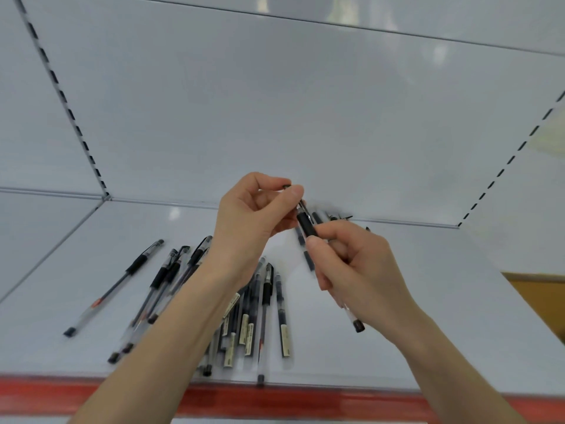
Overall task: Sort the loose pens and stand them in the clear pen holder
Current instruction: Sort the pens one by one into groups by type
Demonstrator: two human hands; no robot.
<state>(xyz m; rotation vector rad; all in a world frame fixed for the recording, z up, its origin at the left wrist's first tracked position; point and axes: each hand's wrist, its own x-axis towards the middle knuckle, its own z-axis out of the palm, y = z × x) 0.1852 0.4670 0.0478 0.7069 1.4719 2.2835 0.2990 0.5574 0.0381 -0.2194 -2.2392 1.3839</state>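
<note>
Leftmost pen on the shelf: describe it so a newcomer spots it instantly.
Start at the white shelf with the red front edge. Left of the main pen pile, one clear-barrelled pen lies diagonally. Unlike the others, it lies alone, touching none.

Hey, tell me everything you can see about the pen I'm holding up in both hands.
The pen is a slim stick pen with a clear plastic-looking barrel, a black grip sleeve near its upper end and a black plug at the lower end. It is held in the air above the shelf, tilted, upper end leaning left. The left hand pinches its top between thumb and forefinger; the right hand curls round the barrel below the grip. Fingers hide its tip.
</note>
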